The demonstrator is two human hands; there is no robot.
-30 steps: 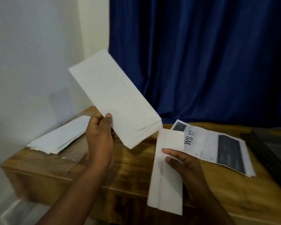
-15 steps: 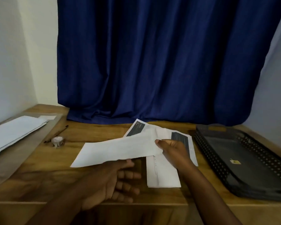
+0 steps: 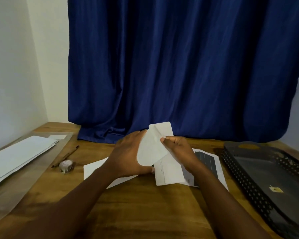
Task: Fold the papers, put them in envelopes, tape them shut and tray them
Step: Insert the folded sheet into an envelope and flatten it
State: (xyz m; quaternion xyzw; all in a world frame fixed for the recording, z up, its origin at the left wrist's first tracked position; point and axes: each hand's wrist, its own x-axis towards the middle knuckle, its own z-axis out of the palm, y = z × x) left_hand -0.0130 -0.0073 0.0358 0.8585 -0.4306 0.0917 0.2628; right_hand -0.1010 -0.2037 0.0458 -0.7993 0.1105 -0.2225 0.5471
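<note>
Curtain (image 3: 179, 66): 1, dark blue, hangs at 12, hem bunched on desk back edge.
Desk (image 3: 145, 207): 1, wood, fills lower frame.
Tray (image 3: 266, 169): 1, black mesh, at 3, w/ small yellow sticker inside.
Stack (image 3: 19, 156): 1 pile of white sheets/envelopes at 9; count w/in pile can't tell.
Sheet (image 3: 209, 163): 1 printed page w/ dark blocks, flat at centre-right, partly under right wrist.
Paper (image 3: 169, 173): 1 folded white piece, lies on the sheet.
Blank (image 3: 93, 169): 1 white piece flat under left forearm, at 7 of the hands.
Envelope (image 3: 152, 149): 1, held up off desk between both hands, centre; flap end up toward 12.
Left hand (image 3: 128, 157): grips envelope's left edge, fingers on top, thumb low.
Right hand (image 3: 178, 147): pinches envelope's right side, thumb tip showing.
Hands: 2, close together, both on envelope.
Pen (image 3: 66, 156): 1, at 9, slanted.
Tape (image 3: 66, 165): 1 small roll, just beside pen's near end.
</note>
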